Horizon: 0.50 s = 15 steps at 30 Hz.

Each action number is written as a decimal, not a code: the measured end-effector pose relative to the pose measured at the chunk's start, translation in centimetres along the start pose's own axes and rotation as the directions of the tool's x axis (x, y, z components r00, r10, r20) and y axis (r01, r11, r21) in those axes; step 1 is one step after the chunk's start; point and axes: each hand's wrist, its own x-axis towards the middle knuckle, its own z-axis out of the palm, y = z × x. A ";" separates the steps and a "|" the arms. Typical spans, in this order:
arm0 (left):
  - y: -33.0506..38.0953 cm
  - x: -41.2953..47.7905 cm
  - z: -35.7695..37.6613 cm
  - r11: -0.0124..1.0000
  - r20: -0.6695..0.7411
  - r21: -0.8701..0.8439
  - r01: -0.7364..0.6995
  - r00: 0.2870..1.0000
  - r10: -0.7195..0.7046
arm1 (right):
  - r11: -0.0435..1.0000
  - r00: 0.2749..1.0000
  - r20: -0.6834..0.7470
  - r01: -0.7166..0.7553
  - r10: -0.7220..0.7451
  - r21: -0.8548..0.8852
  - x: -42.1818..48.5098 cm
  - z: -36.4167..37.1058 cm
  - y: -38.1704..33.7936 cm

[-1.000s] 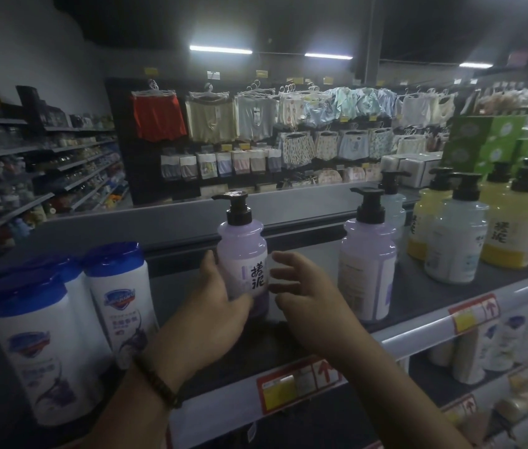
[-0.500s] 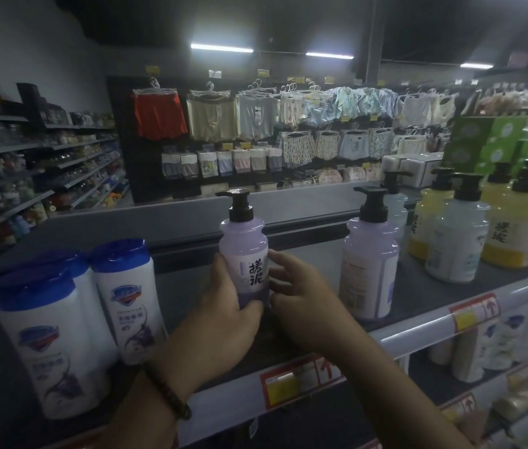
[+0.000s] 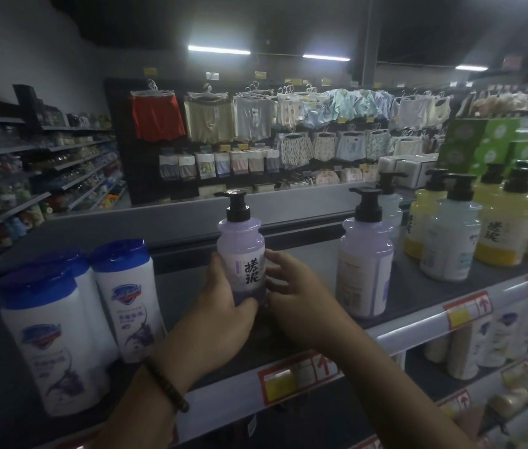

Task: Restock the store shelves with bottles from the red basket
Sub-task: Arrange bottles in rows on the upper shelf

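A purple pump bottle [image 3: 240, 251] with a black pump head stands upright on the top shelf [image 3: 418, 322], label facing me. My left hand [image 3: 220, 306] grips its lower left side, thumb curled across the front of its base. My right hand [image 3: 292, 293] holds the lower right side with bent fingers. A second purple pump bottle [image 3: 364, 264] stands to the right with its back label toward me. The red basket is out of view.
White canisters with blue lids [image 3: 126, 299] stand on the shelf at the left. Yellow and pale blue pump bottles [image 3: 450, 238] fill the shelf's right end. More bottles sit on the lower shelves at the right. Clothing racks hang across the aisle behind.
My right hand, spread and apart from the bottle a second ago, has come in against its right side. My left hand's thumb has wrapped round the bottle's base. The bottle's label has turned slightly.
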 end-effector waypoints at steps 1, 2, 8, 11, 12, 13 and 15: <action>-0.1 0.1 0.0 1.000 -0.003 -0.007 0.000 1.000 0.000 | 1.000 1.000 -0.002 0.003 -0.003 -0.001 0.0 0.0 0.0; -0.2 0.2 0.1 1.000 -0.007 -0.014 -0.002 1.000 0.002 | 1.000 1.000 -0.004 0.007 -0.007 0.000 0.1 0.0 0.0; 0.0 0.0 0.2 1.000 -0.013 -0.007 0.010 1.000 -0.010 | 1.000 1.000 0.016 0.005 -0.005 0.024 -0.1 -0.1 0.0; 0.6 -0.6 0.1 0.999 -0.010 -0.019 0.042 0.999 -0.043 | 1.000 1.000 -0.002 -0.007 0.007 0.005 -0.5 -0.4 -0.2; 0.9 -0.8 0.2 0.998 -0.019 -0.027 0.054 0.998 -0.055 | 1.000 1.000 -0.016 0.005 -0.005 -0.008 -0.8 -0.6 -0.3; 1.1 -1.1 0.3 0.998 -0.039 -0.030 0.061 0.997 -0.062 | 0.999 0.999 -0.040 0.025 -0.026 -0.029 -1.1 -0.7 -0.5; 1.5 -1.7 0.7 0.998 -0.117 -0.005 0.056 0.992 -0.056 | 0.995 0.991 -0.104 0.073 -0.080 -0.067 -2.0 -1.1 -0.5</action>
